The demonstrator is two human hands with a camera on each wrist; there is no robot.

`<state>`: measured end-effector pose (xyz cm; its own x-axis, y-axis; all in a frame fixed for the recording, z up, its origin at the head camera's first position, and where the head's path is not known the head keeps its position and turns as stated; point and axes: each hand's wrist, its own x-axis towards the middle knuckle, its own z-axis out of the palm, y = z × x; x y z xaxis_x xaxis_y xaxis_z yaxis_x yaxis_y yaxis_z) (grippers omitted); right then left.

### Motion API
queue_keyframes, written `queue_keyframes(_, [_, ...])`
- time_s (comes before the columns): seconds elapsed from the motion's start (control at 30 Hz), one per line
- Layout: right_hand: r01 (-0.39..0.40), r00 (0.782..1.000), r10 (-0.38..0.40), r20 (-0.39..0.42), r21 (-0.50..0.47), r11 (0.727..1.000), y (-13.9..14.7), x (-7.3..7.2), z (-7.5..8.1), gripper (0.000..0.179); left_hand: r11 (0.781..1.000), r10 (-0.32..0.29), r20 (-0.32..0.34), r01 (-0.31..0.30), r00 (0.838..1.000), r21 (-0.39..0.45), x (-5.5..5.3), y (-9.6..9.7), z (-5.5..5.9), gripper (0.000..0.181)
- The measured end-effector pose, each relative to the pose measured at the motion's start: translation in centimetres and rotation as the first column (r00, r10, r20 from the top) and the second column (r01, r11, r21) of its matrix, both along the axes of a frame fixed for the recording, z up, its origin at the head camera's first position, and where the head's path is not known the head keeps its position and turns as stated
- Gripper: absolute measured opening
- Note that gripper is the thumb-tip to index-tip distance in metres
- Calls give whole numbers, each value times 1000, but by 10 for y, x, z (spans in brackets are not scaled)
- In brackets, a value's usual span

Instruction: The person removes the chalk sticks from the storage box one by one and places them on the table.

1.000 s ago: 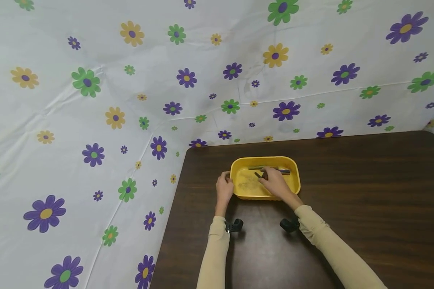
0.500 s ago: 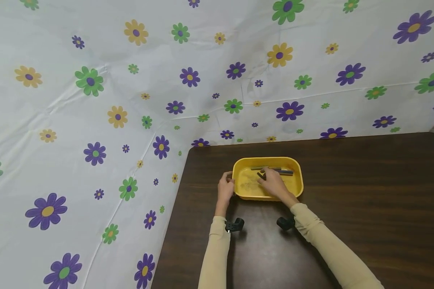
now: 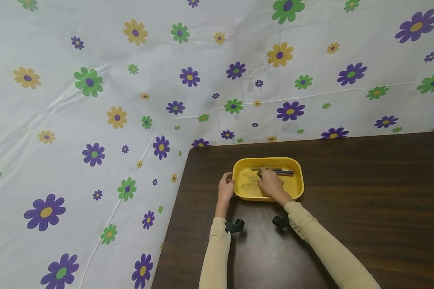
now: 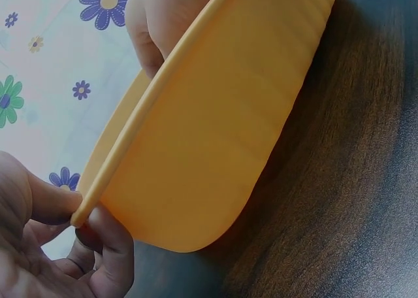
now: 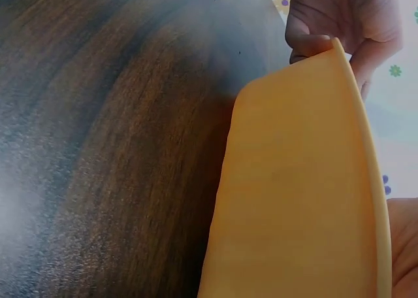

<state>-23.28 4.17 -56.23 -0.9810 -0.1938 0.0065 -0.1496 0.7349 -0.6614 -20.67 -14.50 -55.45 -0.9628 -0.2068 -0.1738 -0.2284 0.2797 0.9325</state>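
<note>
My left hand (image 3: 225, 190) is at the left end of a yellow plastic tub (image 3: 238, 164). In the left wrist view, its thumb and fingers pinch the tub's rim (image 4: 130, 131). Inside the tub, my right hand (image 3: 271, 185) is low over the floor and holds a dark, slim stick (image 3: 259, 176), whose tip shows left of the fingers. Most of that stick is hidden by the hand. Dark, slim sticks (image 3: 285, 172) and an olive-brown stick (image 3: 256, 168) lie along the tub's back side. Grey smudges mark the floor left of the hand.
The tub stands on a dark wood-grain table (image 3: 365, 192), near its back left corner. A white flower-patterned sheet (image 3: 202, 60) hangs behind and to the left. Each wrist wears a black camera (image 3: 238, 224).
My right hand has shifted slightly, with its wrist and forearm swinging left, and less of the held stick shows. The left hand keeps its grip on the rim.
</note>
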Motion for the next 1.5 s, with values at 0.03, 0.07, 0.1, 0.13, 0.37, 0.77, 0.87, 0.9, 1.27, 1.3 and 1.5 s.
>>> queue_keyframes(0.03, [-6, 1000, 6, -11, 8, 1000, 0, 0, 0, 35, 1000, 0, 0, 0, 1000, 0, 0, 0, 0, 35])
queue_keyframes(0.07, [-12, 1000, 13, -20, 14, 1000, 0, 0, 0, 34, 1000, 3, 3, -3, 1000, 0, 0, 0, 0, 35])
queue_keyframes(0.1, [-17, 999, 18, -27, 19, 1000, 0, 0, 0, 33, 1000, 6, 5, -6, 1000, 0, -1, 1, 0, 36])
queue_keyframes(0.13, [-22, 999, 23, -33, 24, 999, -1, -1, 0, 32, 1000, 9, 8, -9, 1000, 1, -1, 1, -1, 36])
queue_keyframes(0.37, [-37, 998, 41, -56, 72, 997, -3, -3, -2, 31, 1000, 17, -2, -17, 1000, 9, 0, 1, -2, 36])
queue_keyframes(0.77, [-81, 993, 92, -72, 148, 986, -8, -6, -9, 22, 1000, 12, -7, -12, 1000, 15, 2, 2, -5, 35])
queue_keyframes(0.87, [-85, 993, 98, -69, 170, 982, -9, -6, -6, 24, 1000, 14, -3, -14, 1000, 13, 3, 3, -4, 35])
queue_keyframes(0.9, [-87, 993, 100, -66, 177, 980, -10, -6, -5, 24, 1000, 14, -1, -14, 1000, 13, 3, 3, -3, 35])
queue_keyframes(1.27, [-104, 994, 107, -5, 163, 981, -11, -7, 4, 17, 1000, 4, -4, -4, 1000, 8, 3, 2, -2, 35])
queue_keyframes(1.3, [-109, 994, 109, 3, 150, 983, -10, -7, 5, 18, 1000, 5, -1, -5, 1000, 7, 3, 2, -2, 35])
queue_keyframes(1.5, [-152, 988, 152, 15, 16, 988, -6, -7, 7, 37, 1000, 14, 3, -14, 1000, 6, 4, 2, -1, 35])
